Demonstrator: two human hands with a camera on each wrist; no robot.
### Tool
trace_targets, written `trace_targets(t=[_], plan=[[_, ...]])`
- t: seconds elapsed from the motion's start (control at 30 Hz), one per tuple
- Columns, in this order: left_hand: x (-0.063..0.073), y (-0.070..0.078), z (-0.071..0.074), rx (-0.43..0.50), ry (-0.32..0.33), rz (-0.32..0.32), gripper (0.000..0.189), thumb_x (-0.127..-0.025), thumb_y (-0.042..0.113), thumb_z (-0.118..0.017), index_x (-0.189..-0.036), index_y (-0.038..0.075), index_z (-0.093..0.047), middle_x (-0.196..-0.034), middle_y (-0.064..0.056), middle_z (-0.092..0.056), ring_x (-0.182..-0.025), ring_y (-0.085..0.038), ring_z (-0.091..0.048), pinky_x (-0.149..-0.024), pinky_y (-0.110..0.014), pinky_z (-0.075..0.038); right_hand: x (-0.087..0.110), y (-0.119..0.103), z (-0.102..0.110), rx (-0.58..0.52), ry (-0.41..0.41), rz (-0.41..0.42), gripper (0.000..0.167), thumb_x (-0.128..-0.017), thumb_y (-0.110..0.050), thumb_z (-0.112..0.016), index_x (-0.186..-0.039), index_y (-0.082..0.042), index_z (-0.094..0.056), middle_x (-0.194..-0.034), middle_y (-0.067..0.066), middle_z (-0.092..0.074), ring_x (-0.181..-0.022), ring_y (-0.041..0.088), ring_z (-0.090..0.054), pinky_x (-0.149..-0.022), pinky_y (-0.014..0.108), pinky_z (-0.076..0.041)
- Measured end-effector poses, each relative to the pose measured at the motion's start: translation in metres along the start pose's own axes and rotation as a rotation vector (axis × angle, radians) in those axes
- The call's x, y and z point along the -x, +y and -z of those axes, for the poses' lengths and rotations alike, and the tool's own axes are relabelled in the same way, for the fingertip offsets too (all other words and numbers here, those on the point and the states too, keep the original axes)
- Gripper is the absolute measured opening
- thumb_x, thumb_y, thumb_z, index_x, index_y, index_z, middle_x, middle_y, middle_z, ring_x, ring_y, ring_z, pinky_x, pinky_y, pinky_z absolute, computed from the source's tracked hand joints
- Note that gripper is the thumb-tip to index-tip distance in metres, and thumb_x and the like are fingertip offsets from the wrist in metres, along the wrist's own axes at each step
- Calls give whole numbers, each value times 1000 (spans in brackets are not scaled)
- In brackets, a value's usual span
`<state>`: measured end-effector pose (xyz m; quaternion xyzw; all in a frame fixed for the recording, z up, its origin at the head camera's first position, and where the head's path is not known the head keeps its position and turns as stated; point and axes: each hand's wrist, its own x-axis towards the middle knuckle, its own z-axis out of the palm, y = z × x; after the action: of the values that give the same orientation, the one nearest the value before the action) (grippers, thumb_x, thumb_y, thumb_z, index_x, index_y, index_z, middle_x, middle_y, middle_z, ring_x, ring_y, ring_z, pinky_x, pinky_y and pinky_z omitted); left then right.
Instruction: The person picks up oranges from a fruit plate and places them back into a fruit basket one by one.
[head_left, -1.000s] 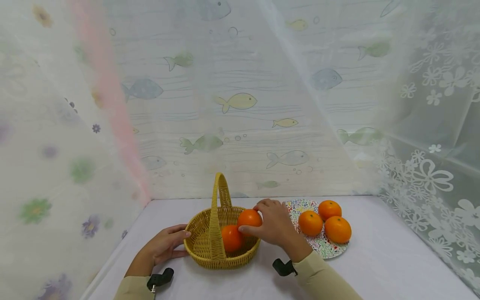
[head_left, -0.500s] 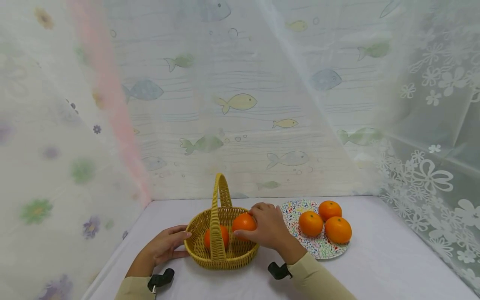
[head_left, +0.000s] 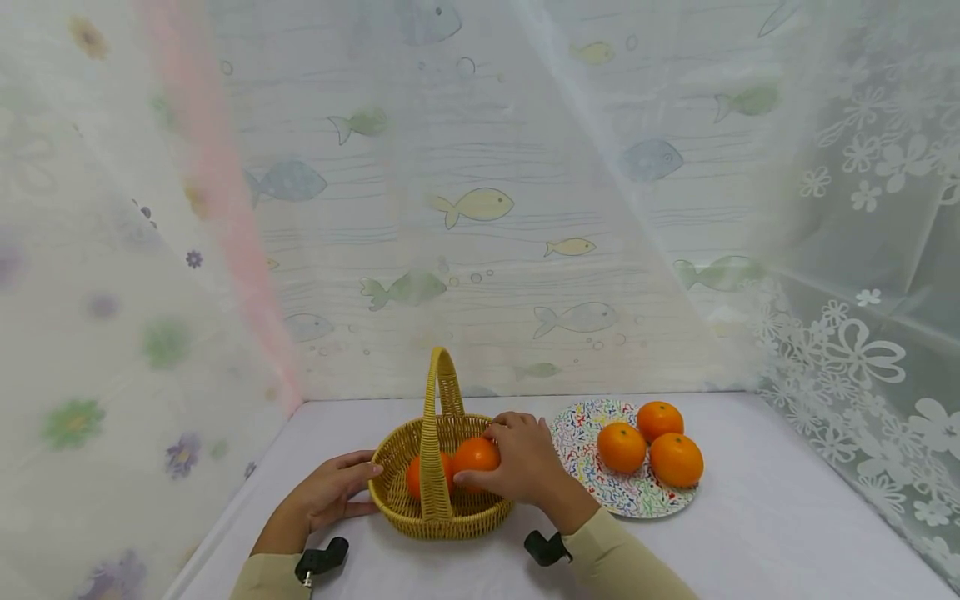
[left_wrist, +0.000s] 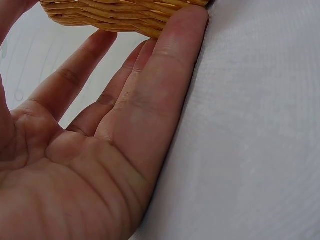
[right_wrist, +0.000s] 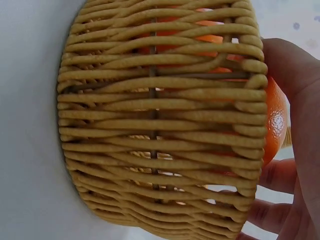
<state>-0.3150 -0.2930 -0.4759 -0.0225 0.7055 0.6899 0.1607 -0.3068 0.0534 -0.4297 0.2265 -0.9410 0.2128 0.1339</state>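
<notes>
Leftward and lower into the basket (head_left: 480, 524) since the earlier frame, the orange (head_left: 476, 456) stays held in my right grip (head_left: 525, 460), while my left grip (head_left: 332, 492) holds the basket's left side, presumably for steadiness.

No text, label, brand, number or sign can be read anywhere here

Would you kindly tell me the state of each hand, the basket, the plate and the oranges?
Left hand: touching the basket's side.
Right hand: holding an orange inside the basket.
Basket: upright, two oranges inside.
Held orange: unpeeled, inside the basket.
Other basket orange: partly hidden behind the handle.
Plate: flat, bearing three oranges.
Plate oranges: unpeeled, untouched.
</notes>
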Motion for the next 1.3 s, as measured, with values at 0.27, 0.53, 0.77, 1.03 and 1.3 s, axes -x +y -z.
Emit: trace_targets(t=[0.27,0.53,0.77,1.03,1.3], plan=[[0,-1,0,-7,-9,3,72,-100,30,-70,-156,0,-37,-151,-18,-54,-125,-26,-64,-96,-56,-59,-1,-3,-5,10,-35,-2,84,-76,-86,-64,-124,-18,-72,-136,5,-62,-129,32,-51,-113,73,-34],[-2,-1,0,-10,-3,4,73,-98,31,-72,-156,0,-39,-152,-19,-52,-125,-27,-64,-96,-56,-59,0,-6,-10,40,-58,-3,87,-73,-93,-57,-122,-23,-73,-138,3,-61,-136,33,-48,-115,79,-25],[-4,-3,-1,-13,10,3,74,-97,33,-74,-155,1,-41,-153,-19,-52,-124,-26,-65,-95,-56,-59,1,-7,-12,35,-68,11,77,-76,-88,-61,-118,-25,-73,-137,3,-61,-136,35,-46,-112,84,-22],[-4,-3,0,-18,4,1,75,-97,33,-73,-156,1,-39,-155,-20,-50,-126,-27,-64,-96,-55,-59,0,-7,-17,53,-59,18,76,-75,-87,-62,-118,-25,-74,-134,2,-62,-137,35,-46,-112,84,-22],[-2,-2,1,-13,2,5,75,-98,32,-72,-156,0,-38,-155,-20,-50,-127,-27,-63,-96,-55,-59,0,-7,-18,44,-72,17,75,-75,-87,-62,-116,-26,-74,-134,0,-60,-140,36,-42,-111,85,-21]])
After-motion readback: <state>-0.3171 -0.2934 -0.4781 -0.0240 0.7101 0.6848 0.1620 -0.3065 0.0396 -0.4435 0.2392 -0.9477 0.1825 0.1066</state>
